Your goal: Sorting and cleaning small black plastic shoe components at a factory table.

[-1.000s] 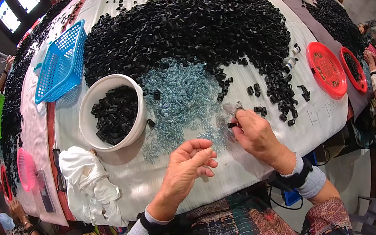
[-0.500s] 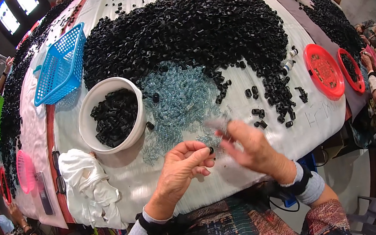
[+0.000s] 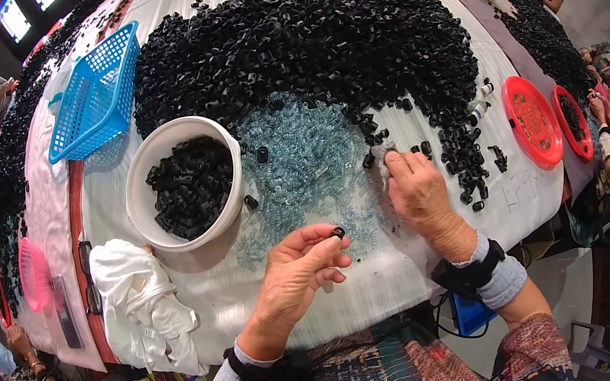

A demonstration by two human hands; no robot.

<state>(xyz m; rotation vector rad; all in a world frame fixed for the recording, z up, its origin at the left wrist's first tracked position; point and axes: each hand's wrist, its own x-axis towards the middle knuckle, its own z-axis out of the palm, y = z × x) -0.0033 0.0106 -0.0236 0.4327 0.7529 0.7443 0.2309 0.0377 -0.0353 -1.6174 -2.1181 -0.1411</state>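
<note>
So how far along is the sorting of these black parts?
Done: the white bowl is partly filled with black parts. In hand: the left hand pinches one black ring; the right hand reaches into the pile. Left: that big pile, and the clear springs.

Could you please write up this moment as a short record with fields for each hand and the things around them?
Left hand: pinches a small black ring at its fingertips, above the table.
Right hand: fingers reach to the edge of the black parts heap.
Between hands: patch of clear bluish pieces.
White bowl: holds black parts.
Blue basket: beyond the bowl.
White cloth: near the bowl.
</note>
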